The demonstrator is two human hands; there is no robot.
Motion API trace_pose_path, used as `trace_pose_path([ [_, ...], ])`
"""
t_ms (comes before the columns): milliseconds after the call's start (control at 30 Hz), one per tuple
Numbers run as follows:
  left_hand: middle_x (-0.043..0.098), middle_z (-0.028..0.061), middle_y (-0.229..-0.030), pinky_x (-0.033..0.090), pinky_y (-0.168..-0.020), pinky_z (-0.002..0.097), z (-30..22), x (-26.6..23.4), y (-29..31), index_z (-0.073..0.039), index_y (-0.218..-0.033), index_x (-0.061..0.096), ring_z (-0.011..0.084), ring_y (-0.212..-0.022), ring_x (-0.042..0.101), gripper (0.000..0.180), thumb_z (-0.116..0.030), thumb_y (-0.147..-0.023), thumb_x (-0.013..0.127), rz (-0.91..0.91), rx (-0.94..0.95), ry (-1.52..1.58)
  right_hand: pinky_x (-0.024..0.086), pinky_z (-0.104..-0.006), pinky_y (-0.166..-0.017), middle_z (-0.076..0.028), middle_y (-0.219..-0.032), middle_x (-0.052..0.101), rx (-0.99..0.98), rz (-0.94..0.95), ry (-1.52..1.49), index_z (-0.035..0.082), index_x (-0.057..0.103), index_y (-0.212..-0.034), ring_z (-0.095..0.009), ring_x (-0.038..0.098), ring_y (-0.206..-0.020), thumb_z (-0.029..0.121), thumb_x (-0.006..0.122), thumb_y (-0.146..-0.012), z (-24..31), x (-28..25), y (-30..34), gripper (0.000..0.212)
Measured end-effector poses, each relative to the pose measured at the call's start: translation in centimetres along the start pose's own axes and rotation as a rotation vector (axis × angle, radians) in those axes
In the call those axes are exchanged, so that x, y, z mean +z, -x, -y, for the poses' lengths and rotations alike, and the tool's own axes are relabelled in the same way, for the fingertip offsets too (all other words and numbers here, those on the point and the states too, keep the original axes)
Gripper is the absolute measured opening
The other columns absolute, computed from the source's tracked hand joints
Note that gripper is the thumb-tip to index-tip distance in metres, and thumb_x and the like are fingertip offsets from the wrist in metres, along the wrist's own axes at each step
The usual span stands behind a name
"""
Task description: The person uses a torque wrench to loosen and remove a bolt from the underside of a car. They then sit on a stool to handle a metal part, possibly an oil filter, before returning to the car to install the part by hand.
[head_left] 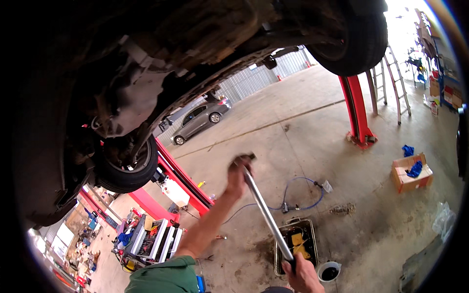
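A long silver socket wrench (266, 211) slants across the middle of the view below a raised car's underside (132, 97). My left hand (238, 172) is closed around its upper end, where a dark tip sticks out past the fingers; the hand is slightly blurred. Lower down, my right hand (304, 276) grips the dark handle end. The wrench is apart from the car. A rectangular drain pan (316, 244) with dark liquid and a yellow piece in it lies on the floor behind the handle. Beside the pan, next to my right hand, stands a white bucket (320, 271) of dark liquid.
Red lift posts (355, 107) stand to the right and left. A tool cart with open drawers (155, 241) is at the lower left. A blue hose (322, 195) lies on the floor. Farther right are a cardboard box (408, 181) and a stepladder (398, 83); a grey car (198, 119) is parked behind.
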State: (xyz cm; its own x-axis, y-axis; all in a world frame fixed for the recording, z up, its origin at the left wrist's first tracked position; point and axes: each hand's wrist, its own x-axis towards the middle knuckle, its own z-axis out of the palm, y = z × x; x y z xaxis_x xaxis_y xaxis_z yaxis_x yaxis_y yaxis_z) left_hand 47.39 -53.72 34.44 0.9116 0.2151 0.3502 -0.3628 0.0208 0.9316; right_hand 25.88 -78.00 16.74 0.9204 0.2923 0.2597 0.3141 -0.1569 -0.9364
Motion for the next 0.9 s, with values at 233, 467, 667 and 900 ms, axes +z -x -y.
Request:
trace_pose_path([
  [233,0.058,0.0055,-0.075,0.047,-0.057,0.0295,-21.7,-6.0,-7.6,-0.006,-0.096,0.056,0.0150,-0.062,0.055,0.019,-0.024,-0.093,0.061,0.040,0.401,0.139,0.041,-0.0439,-0.053,-0.018,-0.063,0.055,-0.363,-0.021,-0.142,0.001,0.052,-0.100,-0.040,0.055,-0.059,0.024,0.060,-0.094,13.2,6.3,-13.3,0.025],
  [467,0.064,0.0102,-0.082,0.044,-0.053,0.0327,-30.4,-7.2,-4.8,-0.011,-0.103,0.052,0.0210,-0.057,0.059,0.024,-0.034,-0.096,0.056,0.198,0.536,-0.016,0.039,-0.0436,-0.050,-0.015,-0.060,0.056,-0.506,-0.155,-0.215,0.001,0.053,-0.101,-0.037,0.055,-0.053,0.021,0.061,-0.094,18.2,10.6,-15.5,0.023],
  [667,0.063,0.0114,-0.072,0.045,-0.050,0.0341,-33.0,-7.4,-4.4,-0.005,-0.101,0.052,0.0218,-0.053,0.057,0.043,-0.048,-0.097,0.049,0.203,0.595,-0.125,0.039,-0.0414,-0.050,-0.014,-0.059,0.052,-0.586,-0.160,-0.261,0.000,0.052,-0.101,-0.033,0.053,-0.052,0.020,0.060,-0.094,21.8,11.2,-16.3,0.023],
  [900,0.057,0.0090,-0.063,0.043,-0.046,0.0348,-34.0,-7.4,-6.0,-0.009,-0.093,0.050,0.0212,-0.047,0.052,0.048,-0.056,-0.096,0.046,0.210,0.483,-0.266,0.040,-0.0420,-0.051,-0.015,-0.063,0.055,-0.539,-0.260,-0.211,0.001,0.051,-0.100,-0.036,0.054,-0.055,0.021,0.060,-0.094,22.8,12.4,-16.7,0.023],
])
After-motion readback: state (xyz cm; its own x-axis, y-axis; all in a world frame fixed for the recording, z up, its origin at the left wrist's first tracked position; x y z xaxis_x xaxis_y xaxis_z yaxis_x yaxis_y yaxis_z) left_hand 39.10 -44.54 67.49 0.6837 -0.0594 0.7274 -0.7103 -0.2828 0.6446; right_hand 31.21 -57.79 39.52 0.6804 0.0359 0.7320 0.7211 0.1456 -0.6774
